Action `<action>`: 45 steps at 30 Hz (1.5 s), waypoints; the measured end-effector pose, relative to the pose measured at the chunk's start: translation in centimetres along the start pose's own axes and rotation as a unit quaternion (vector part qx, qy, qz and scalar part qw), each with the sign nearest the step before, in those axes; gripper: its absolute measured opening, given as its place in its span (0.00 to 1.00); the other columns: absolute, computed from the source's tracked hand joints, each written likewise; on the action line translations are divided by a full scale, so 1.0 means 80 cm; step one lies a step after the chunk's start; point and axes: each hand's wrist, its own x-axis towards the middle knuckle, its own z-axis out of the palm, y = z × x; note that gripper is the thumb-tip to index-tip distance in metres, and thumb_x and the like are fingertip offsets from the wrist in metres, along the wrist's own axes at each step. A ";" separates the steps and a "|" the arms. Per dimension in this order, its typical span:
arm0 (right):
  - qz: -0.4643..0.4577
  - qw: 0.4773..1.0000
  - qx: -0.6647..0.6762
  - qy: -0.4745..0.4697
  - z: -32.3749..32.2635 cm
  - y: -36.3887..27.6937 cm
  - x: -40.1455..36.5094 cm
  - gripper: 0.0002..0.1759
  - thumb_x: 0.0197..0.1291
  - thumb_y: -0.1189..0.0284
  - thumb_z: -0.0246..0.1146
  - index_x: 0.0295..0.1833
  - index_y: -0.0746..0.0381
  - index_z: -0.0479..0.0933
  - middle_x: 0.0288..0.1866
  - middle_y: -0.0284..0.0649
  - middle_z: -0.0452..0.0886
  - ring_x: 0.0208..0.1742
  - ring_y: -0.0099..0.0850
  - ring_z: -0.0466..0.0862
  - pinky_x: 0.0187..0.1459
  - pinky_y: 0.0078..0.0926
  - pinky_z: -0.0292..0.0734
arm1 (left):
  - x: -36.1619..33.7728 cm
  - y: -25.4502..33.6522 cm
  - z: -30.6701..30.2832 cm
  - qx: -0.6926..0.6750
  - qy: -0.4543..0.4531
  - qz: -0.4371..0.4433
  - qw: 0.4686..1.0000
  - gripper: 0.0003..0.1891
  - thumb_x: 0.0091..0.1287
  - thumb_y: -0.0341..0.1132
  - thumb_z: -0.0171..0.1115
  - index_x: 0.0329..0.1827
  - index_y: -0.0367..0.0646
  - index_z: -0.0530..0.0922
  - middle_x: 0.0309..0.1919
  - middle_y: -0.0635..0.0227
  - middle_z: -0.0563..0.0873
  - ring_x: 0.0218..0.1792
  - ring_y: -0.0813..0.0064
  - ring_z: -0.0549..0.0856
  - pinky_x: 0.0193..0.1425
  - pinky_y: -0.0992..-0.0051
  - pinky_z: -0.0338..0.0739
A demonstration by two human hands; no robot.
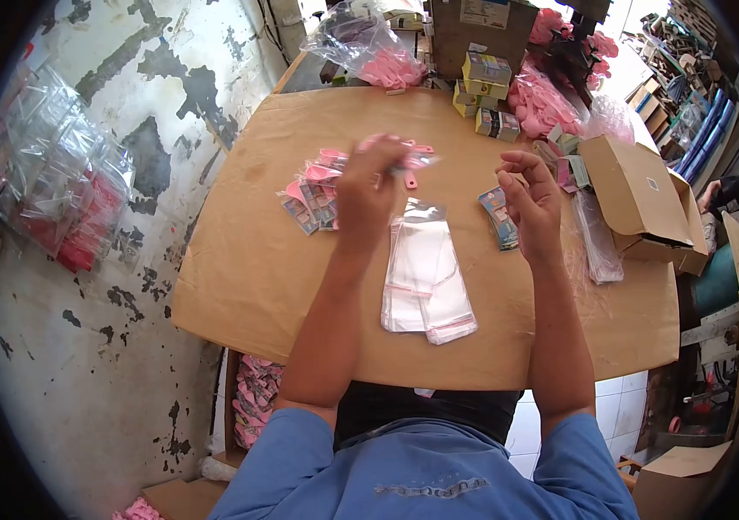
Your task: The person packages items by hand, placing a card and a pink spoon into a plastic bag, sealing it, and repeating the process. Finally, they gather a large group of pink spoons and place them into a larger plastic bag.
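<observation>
My left hand (368, 191), smeared by motion, is raised over the far middle of the table with its fingers closed on a clear plastic packet (422, 161); its contents are blurred. Below and beside this hand lie packed pink spoons (322, 172) with printed cards in clear bags. My right hand (532, 198) is raised to the right, its fingers half curled and apart, with nothing visible in them. Close by it is a stack of printed cards (499, 218). Between my forearms lie clear flat bags (428, 273), overlapping in a loose pile.
The brown-covered table (257, 286) stands near a peeling wall. An open cardboard box (638, 195) and a bundle of clear bags (596, 243) sit at the right. Small yellow boxes (485, 74) and bagged pink pieces (543, 100) are at the back. Another person (729, 195) sits far right.
</observation>
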 end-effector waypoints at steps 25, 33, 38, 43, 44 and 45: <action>0.173 0.766 -0.616 0.064 -0.060 0.027 0.004 0.26 0.59 0.54 0.78 0.53 0.61 0.83 0.54 0.49 0.86 0.58 0.47 0.86 0.58 0.45 0.81 | -0.011 -0.119 -0.130 0.363 -0.347 -0.167 0.849 0.50 0.62 0.56 0.76 0.87 0.57 0.63 0.88 0.50 0.56 0.90 0.51 0.46 0.88 0.47 0.46; 0.186 0.829 -0.513 0.123 -0.087 0.053 0.013 0.15 0.63 0.61 0.75 0.45 0.62 0.87 0.44 0.50 0.91 0.50 0.48 0.91 0.51 0.47 0.83 | 0.010 -0.133 -0.200 0.279 -0.228 -0.053 0.931 0.37 0.67 0.47 0.73 0.81 0.56 0.73 0.86 0.55 0.63 0.89 0.54 0.50 0.86 0.46 0.47; 0.160 0.823 -0.533 0.116 -0.105 0.068 0.019 0.13 0.66 0.63 0.73 0.46 0.62 0.87 0.45 0.50 0.91 0.50 0.48 0.91 0.51 0.47 0.82 | 0.000 -0.044 -0.122 0.304 -0.083 0.078 0.946 0.14 0.68 0.42 0.75 0.48 0.43 0.88 0.51 0.56 0.90 0.53 0.53 0.87 0.60 0.57 0.79; 0.063 0.849 -0.495 0.172 -0.090 0.059 0.023 0.13 0.72 0.63 0.67 0.50 0.62 0.83 0.44 0.49 0.91 0.47 0.49 0.90 0.49 0.45 0.82 | -0.038 0.032 -0.052 0.230 -0.314 -0.240 0.890 0.23 0.65 0.53 0.78 0.35 0.38 0.84 0.31 0.58 0.89 0.33 0.61 0.87 0.41 0.62 0.80; 0.025 0.863 -0.469 0.186 -0.083 0.052 0.023 0.12 0.74 0.64 0.66 0.51 0.62 0.81 0.43 0.48 0.90 0.46 0.48 0.91 0.48 0.44 0.83 | -0.042 0.037 -0.046 0.219 -0.347 -0.257 0.875 0.24 0.64 0.53 0.78 0.34 0.38 0.84 0.31 0.59 0.89 0.33 0.62 0.87 0.40 0.63 0.80; -0.011 0.874 -0.442 0.200 -0.076 0.048 0.024 0.12 0.76 0.64 0.64 0.52 0.63 0.80 0.42 0.48 0.90 0.45 0.48 0.91 0.47 0.43 0.83 | -0.045 0.039 -0.044 0.207 -0.381 -0.272 0.859 0.25 0.63 0.54 0.79 0.33 0.37 0.84 0.30 0.59 0.88 0.33 0.64 0.87 0.40 0.64 0.79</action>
